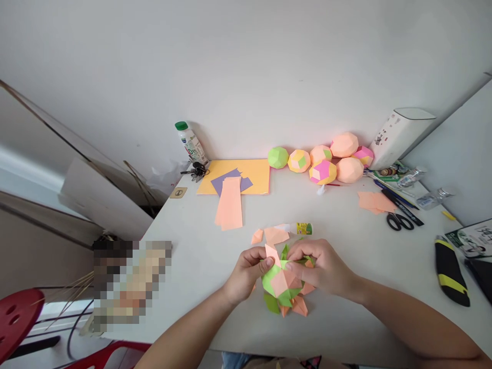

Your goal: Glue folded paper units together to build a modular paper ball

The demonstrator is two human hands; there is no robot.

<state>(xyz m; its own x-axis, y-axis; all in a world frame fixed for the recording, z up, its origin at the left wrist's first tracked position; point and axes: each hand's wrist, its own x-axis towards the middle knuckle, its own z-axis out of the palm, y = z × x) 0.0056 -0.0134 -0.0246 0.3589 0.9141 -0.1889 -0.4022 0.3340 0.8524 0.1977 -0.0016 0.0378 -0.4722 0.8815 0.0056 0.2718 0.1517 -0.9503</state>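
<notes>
Between my hands is a folded paper ball (282, 279) in green and peach, partly built, with loose flaps sticking up. My left hand (247, 271) pinches a peach flap on its left side, thumb in front. On the other side my right hand (323, 269) grips the ball's upper right edge between thumb and fingers. Green and peach paper pieces (299, 306) lie below and behind the ball. Just beyond it are a cut peach paper scrap (275, 236), a small folded peach piece (257, 236) and a glue stick (303, 228) on its side.
Finished paper balls (323, 171) sit along the wall. Peach strips (231, 205) lie on purple and yellow sheets (255, 174) near a bottle (191, 143) and keys (197, 170). At right are scissors (400, 221), pens, peach squares (374, 201), small jars and a black-and-yellow utility knife (450, 271).
</notes>
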